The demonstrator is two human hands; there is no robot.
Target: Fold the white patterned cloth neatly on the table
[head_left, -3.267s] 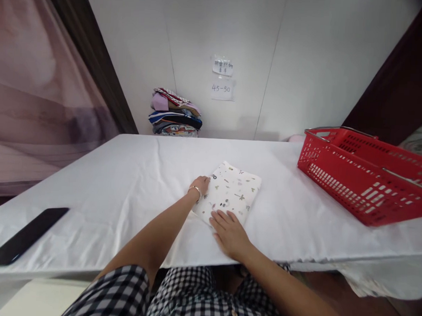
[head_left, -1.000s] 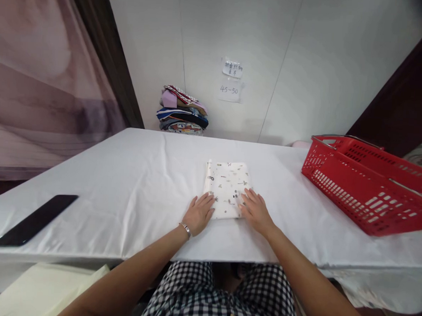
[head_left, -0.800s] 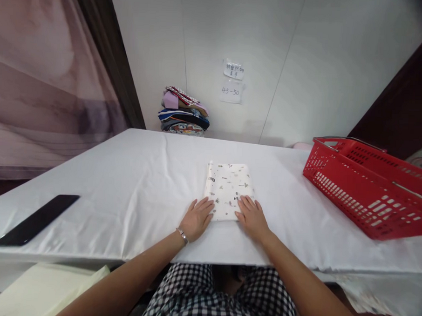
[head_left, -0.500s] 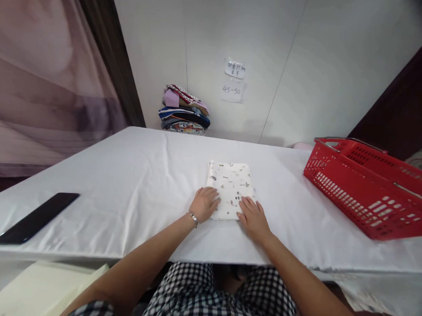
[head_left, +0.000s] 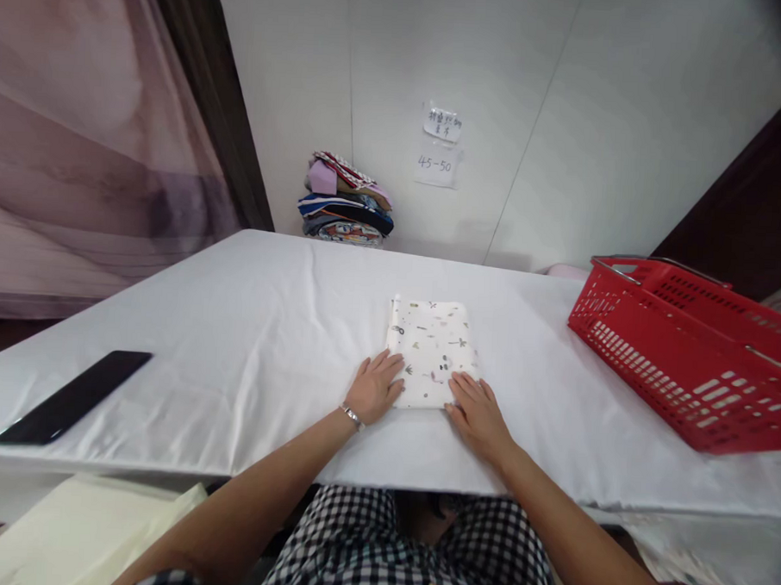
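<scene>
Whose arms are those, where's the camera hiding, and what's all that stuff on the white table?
There's no robot here, just a person. The camera sits on their head, looking forward and down, so you see roughly what they see. Their left hand, with a bracelet at the wrist, and right hand rest at the near part of a folded, patterned white cloth. They touch it without gripping it. It lies on the white-covered table. A flat black object is on the left, and a red basket on the right. Beyond the far edge is a pile of folded fabrics.
</scene>
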